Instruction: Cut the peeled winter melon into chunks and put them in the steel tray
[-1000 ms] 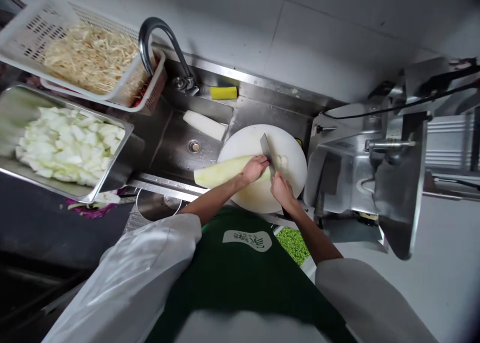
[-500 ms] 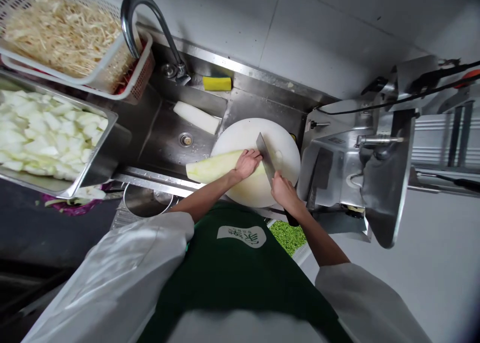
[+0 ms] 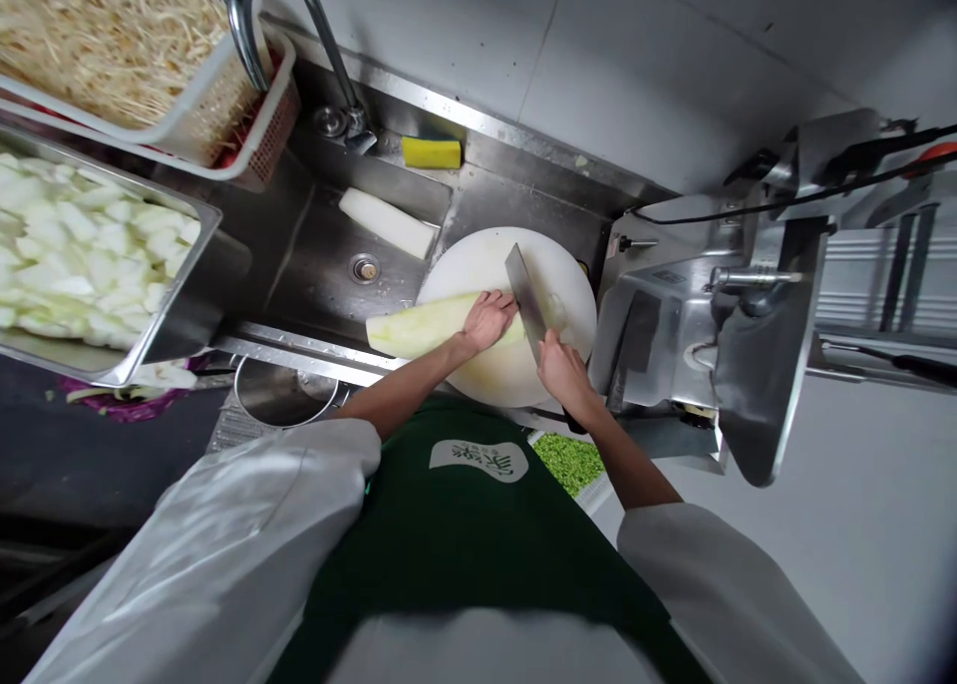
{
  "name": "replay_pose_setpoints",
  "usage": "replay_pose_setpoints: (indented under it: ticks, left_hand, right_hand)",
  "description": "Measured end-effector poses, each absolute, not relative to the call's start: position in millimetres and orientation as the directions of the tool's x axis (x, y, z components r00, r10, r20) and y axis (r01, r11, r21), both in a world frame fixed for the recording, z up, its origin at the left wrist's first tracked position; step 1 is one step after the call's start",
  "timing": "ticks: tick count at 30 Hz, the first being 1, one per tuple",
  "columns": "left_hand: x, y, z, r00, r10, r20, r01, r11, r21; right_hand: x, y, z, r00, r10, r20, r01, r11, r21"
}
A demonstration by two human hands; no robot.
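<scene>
My left hand (image 3: pixel 487 320) is curled down over the right end of the gourd (image 3: pixel 419 327), pinning it to the board (image 3: pixel 478 260). The gourd's left end sticks out past the board's edge, over the sink (image 3: pixel 321 265). My right hand (image 3: pixel 562 370) is closed around the handle of the cleaver (image 3: pixel 523 290), whose blade stands just beside my left fingers. The board sits on the counter between the sink and the slicer (image 3: pixel 718 315). A peeled piece (image 3: pixel 387 222) lies in the sink, and a sponge (image 3: pixel 431 152) sits at the counter's back edge.
</scene>
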State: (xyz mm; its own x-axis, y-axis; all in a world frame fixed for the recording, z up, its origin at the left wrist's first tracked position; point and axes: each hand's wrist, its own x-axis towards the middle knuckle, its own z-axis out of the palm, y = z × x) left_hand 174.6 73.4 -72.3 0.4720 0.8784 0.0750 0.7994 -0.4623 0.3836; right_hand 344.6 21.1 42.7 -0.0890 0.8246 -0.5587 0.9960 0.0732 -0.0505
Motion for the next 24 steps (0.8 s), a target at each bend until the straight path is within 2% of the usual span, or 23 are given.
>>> replay_pose_setpoints:
  ticks: [4,10,17,22,24]
  left_hand:
    - [175.5,74.3,-70.6,0.474,0.879,0.054,0.798,-0.455,0.394]
    - [170.9,74.0,-69.7,0.475,0.880,0.017,0.789,-0.435,0.434]
    - [165.2,70.7,-70.3,0.430,0.899,0.077,0.796,-0.419,0.438]
    - [165.2,70.3,-70.0,0.460,0.885,0.073,0.791,-0.445,0.420]
    - [165.3,70.2,-70.5,0.459,0.884,0.084,0.792,-0.450,0.412]
  right_hand:
    - [340.8,19.1,46.8,-0.098,0.779,-0.620,0.995,0.078,-0.060]
    - [319.3,36.8,3.1,-0.073,0.790,-0.609,0.993,-0.002,-0.122]
    - [334.1,26.8,-5.1,-0.096,0.815,-0.571,0.987,0.003,-0.163]
    - [337.8,9.3,0.0,0.010,0.821,-0.570,0.995,-0.063,-0.073]
    - [335.6,7.3,9.7,0.002,0.827,-0.562,0.997,-0.045,-0.062]
